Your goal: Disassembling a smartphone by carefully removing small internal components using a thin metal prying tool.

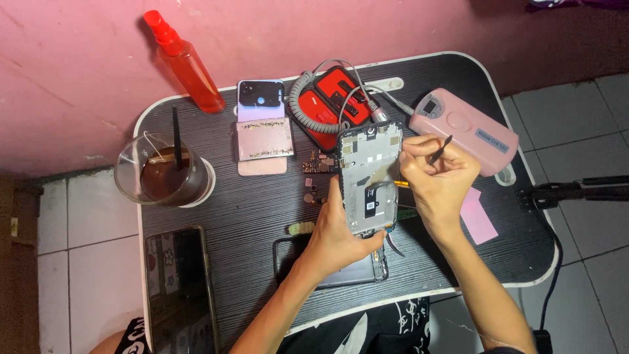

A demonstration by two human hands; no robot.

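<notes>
The left hand point(337, 233) grips the opened phone frame point(369, 176) from below, thumb along its left edge and fingers curled under the lower end, closed firmly on it. The frame sits above the middle of the dark lap table point(249, 210), its long axis running near to far, the top end pointing away from the person toward the red tool case point(334, 105), inner side up. The right hand point(436, 177) pinches a thin dark tool point(440, 149) between thumb and fingers, the fingertips resting at the frame's right edge; the tool slants up and to the right. Beneath the left wrist lies a dark phone back point(341, 269). Small parts point(313, 191) lie left of the frame. Farther left, a glass point(160, 172) holds dark drink with a black straw point(176, 137) standing in it.
</notes>
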